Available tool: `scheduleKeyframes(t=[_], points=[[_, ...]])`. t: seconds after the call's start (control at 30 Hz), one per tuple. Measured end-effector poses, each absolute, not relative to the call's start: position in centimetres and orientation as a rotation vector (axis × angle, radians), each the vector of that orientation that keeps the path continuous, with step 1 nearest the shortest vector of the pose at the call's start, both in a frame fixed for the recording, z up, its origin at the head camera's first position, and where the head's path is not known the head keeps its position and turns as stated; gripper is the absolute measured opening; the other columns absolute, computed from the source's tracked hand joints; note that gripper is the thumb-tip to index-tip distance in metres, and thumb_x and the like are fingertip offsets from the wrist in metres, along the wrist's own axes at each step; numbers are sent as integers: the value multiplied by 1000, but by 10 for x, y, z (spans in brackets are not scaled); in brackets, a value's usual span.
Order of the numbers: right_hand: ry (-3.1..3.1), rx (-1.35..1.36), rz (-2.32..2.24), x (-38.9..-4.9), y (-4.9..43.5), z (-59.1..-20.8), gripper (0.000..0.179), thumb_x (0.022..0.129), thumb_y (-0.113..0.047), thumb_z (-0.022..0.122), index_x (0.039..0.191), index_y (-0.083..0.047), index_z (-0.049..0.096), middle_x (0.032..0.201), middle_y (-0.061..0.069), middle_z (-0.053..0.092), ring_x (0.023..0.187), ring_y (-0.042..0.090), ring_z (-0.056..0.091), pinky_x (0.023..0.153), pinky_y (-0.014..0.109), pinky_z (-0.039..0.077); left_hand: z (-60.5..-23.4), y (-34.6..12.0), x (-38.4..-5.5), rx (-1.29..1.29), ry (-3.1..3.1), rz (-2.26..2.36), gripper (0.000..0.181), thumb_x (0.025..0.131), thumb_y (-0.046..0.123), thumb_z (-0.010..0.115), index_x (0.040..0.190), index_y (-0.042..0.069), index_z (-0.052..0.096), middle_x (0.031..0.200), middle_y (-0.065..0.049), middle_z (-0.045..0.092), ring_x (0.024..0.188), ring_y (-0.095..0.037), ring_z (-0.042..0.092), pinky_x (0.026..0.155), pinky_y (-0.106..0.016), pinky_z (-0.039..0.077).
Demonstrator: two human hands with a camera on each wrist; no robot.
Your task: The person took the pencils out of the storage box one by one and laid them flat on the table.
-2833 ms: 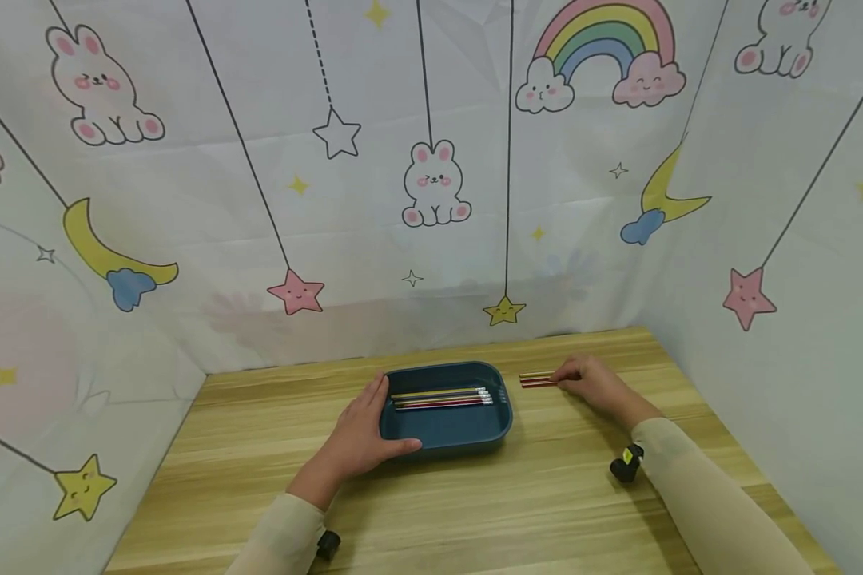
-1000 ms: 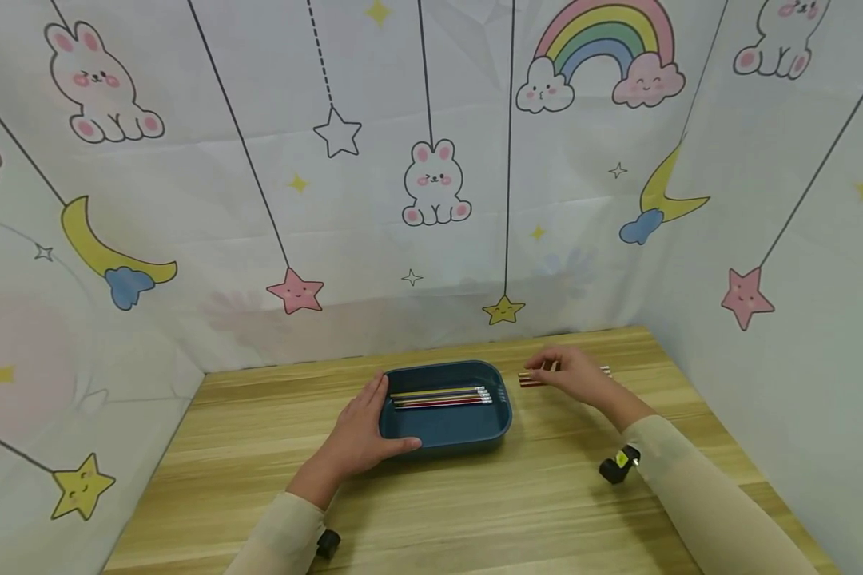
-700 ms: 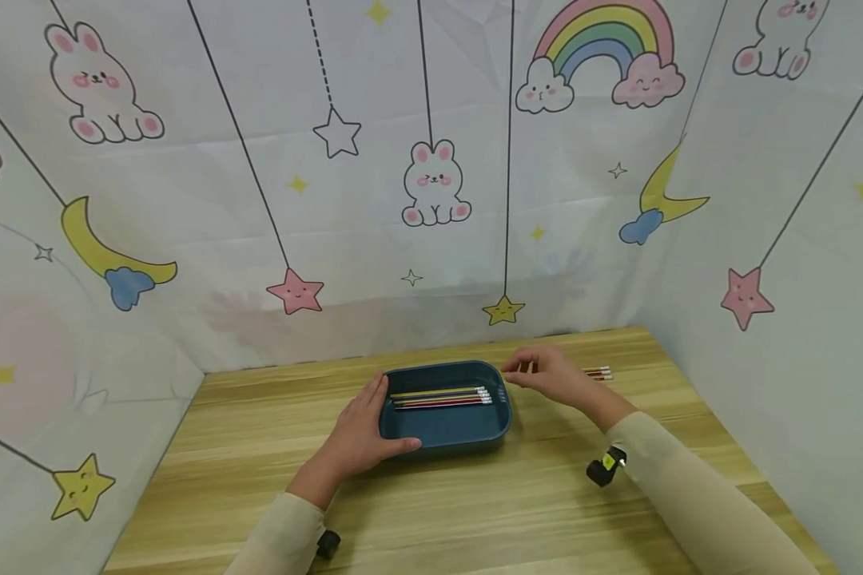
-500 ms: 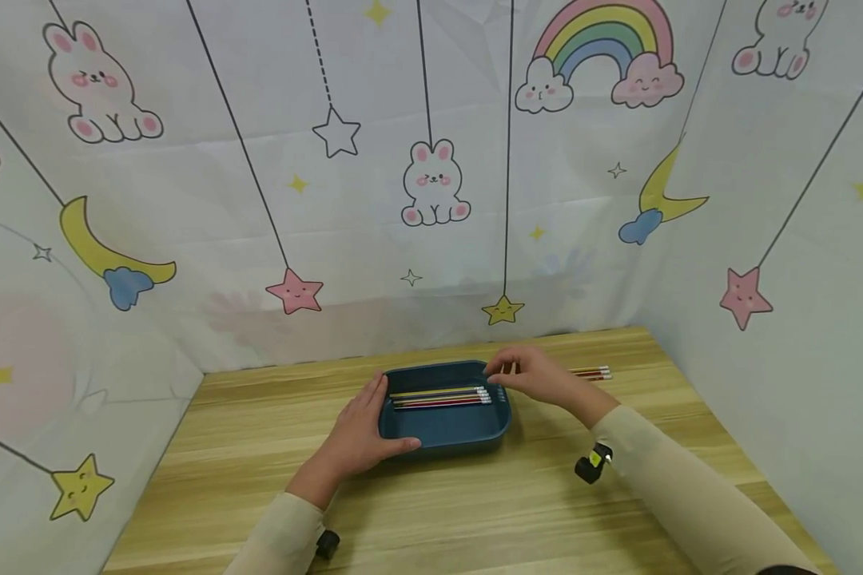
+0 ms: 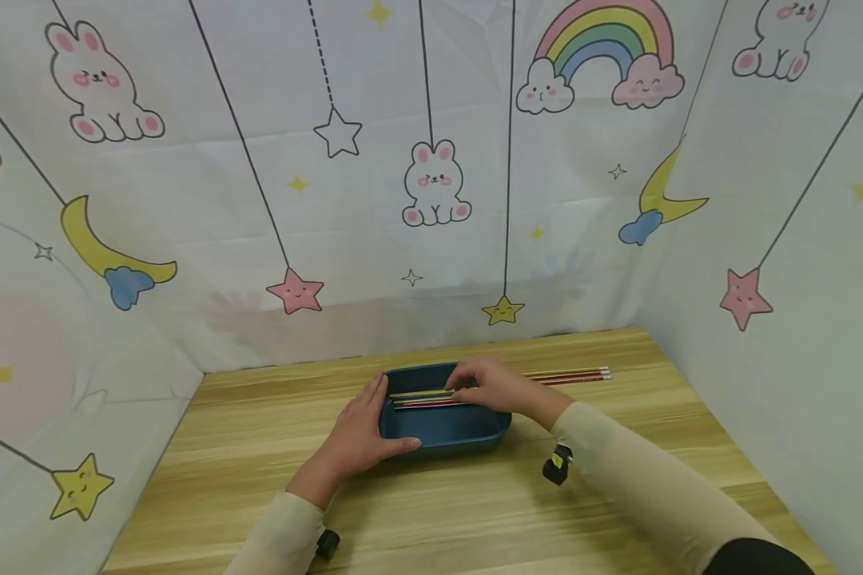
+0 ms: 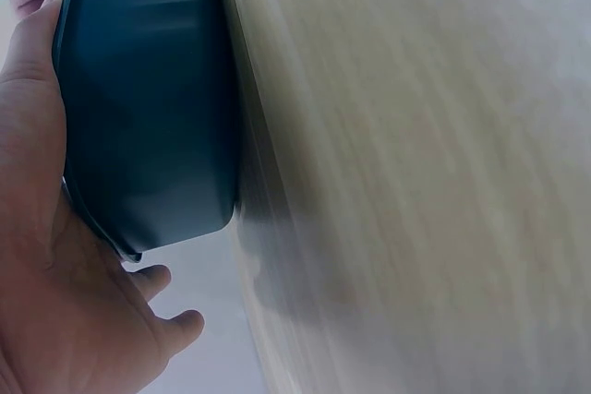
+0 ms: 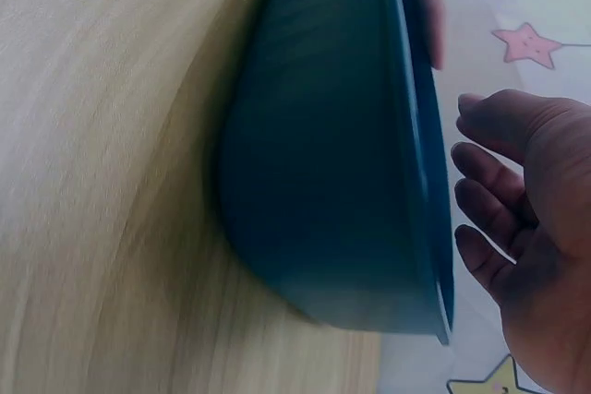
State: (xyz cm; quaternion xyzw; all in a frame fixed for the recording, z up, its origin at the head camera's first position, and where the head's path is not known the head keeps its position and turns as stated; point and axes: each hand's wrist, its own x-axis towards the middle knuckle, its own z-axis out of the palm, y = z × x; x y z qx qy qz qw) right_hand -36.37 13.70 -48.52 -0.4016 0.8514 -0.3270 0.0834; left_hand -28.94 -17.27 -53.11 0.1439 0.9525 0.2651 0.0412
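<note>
A dark blue plastic tray stands on the wooden table. My left hand holds it at the left end, fingers along the side and thumb on the front rim; the left wrist view shows this hand against the rim. Several striped pencils lie side by side in the tray, their eraser ends hidden by my right hand. This hand hovers over the tray's right part, fingertips close over the pencils. In the right wrist view its fingers are loosely bent with nothing between them.
Three more pencils lie on the table right of the tray, erasers pointing right. A patterned white cloth walls off the back and both sides. Each wrist carries a small black camera.
My right hand has moved left, away from the pencils on the table and over the tray; those pencils are uncovered again. The left hand and the tray stay in place.
</note>
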Motion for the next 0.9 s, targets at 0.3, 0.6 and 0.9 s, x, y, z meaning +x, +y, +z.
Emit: scheduleKeyframes(t=[0.3,0.6,0.9], points=[[2516,-1214,-965,-369,119,-497,17,107,-14,76,123,-11,83,115,-1,73,104,12,69,92,33,60,-532,-172,-290,440,2930,807,135,85,80,81,178,7,14,185,-13,11,169,-40,17,130,-70,21],[2582,-1166,-852,-370,105,-510,18,106,-16,78,123,-12,82,116,-2,72,104,14,70,92,34,60,-530,-171,-288,441,2921,808,134,86,78,81,178,6,15,185,-14,12,169,-41,18,130,-70,22],[2625,-1123,-834,-378,99,-516,16,105,-16,80,120,-15,84,112,-4,72,103,14,70,93,35,60,-529,-172,-287,451,2934,818,133,87,76,82,177,4,16,184,-17,15,167,-44,21,128,-72,23]])
